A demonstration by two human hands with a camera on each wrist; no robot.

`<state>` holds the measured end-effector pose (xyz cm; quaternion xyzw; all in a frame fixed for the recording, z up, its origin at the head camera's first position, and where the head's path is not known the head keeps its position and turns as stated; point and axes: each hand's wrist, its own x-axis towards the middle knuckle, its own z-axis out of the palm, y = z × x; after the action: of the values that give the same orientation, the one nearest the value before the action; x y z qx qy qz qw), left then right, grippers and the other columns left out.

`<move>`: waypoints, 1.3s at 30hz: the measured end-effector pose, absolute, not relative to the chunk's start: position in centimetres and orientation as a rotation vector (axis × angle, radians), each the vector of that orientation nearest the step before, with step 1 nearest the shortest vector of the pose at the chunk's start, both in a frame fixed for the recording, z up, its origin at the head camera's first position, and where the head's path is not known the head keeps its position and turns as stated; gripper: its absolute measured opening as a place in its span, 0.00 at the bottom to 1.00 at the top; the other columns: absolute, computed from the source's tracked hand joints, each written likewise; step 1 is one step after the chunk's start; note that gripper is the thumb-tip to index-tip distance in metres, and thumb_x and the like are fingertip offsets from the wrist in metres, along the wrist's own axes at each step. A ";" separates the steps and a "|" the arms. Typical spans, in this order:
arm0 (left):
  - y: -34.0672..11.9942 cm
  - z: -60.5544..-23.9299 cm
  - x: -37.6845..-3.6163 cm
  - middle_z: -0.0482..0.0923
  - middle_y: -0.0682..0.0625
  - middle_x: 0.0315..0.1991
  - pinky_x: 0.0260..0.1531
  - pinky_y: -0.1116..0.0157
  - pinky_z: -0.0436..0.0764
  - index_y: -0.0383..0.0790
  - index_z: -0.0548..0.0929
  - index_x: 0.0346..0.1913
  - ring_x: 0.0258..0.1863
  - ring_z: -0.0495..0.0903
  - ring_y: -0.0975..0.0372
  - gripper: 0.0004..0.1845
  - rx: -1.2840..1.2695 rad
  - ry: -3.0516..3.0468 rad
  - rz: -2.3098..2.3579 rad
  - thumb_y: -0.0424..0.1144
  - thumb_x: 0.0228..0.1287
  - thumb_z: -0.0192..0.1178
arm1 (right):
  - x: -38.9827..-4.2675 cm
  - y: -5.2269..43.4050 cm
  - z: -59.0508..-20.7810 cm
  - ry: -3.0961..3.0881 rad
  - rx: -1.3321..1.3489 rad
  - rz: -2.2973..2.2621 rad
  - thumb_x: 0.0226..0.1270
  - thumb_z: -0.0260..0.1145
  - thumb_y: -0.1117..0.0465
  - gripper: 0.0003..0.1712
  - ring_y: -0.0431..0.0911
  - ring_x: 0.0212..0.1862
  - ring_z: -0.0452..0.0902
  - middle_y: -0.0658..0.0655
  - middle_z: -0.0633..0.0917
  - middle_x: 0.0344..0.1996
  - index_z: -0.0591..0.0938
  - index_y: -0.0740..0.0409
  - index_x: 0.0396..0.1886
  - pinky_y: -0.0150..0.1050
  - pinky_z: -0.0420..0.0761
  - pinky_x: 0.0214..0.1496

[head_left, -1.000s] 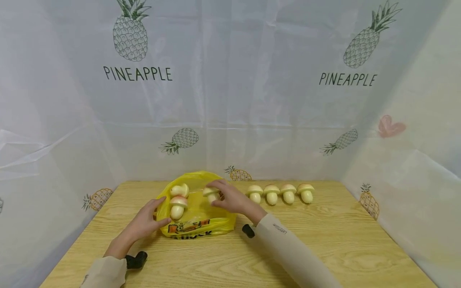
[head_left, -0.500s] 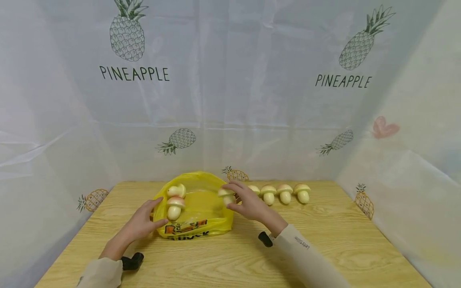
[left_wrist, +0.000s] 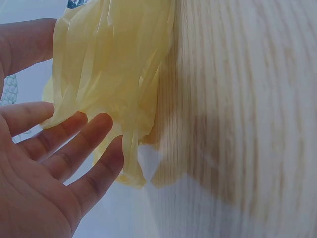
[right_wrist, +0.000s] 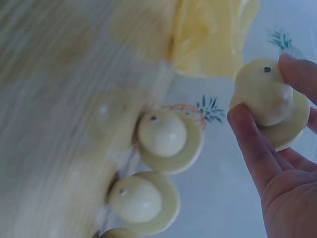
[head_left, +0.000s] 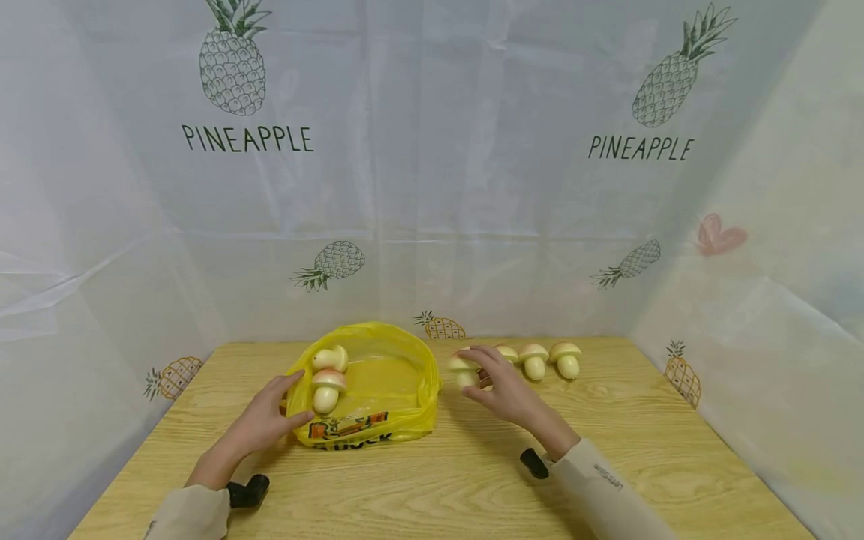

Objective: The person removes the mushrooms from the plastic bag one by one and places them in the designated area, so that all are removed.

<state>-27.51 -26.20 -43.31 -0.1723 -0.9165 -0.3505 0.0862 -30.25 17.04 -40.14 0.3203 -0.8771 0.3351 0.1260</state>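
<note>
My right hand (head_left: 502,386) pinches a pale mushroom (head_left: 462,371) between thumb and fingers, just right of the yellow plastic bag (head_left: 405,427). In the right wrist view the held mushroom (right_wrist: 265,91) shows its stem end with a small dark mark, above the other mushrooms. My left hand (head_left: 270,412) rests at the bag's left edge with fingers spread, and in the left wrist view the straight fingers (left_wrist: 81,146) touch the thin plastic. Two mushrooms lie inside the bag's wide mouth, one on its side (head_left: 331,358) and one pink-capped (head_left: 328,390).
Several mushrooms (head_left: 534,361) stand in a row right of the bag, partly hidden behind my right hand. They are on a wooden table (head_left: 472,480). White sheeting (head_left: 418,187) with pineapple prints hangs behind and at both sides.
My right hand has carried its mushroom rightward out of the bag's mouth, toward the row. The left hand has stayed at the bag's edge. The head view has shifted slightly.
</note>
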 end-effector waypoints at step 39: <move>-26.2 -43.1 -27.5 0.71 0.38 0.53 0.37 0.57 0.79 0.26 0.61 0.69 0.49 0.74 0.46 0.42 -0.505 -2.737 -1.045 0.44 0.58 0.68 | -30.4 20.9 -42.2 -2.825 0.613 0.805 0.58 0.73 0.59 0.32 0.44 0.41 0.71 0.55 0.73 0.60 0.74 0.51 0.63 0.44 0.72 0.43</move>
<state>-27.53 -26.22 -43.14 -0.1694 -0.9174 -0.3501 0.0843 -30.44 20.89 -42.22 0.2038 -0.9391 0.2675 0.0704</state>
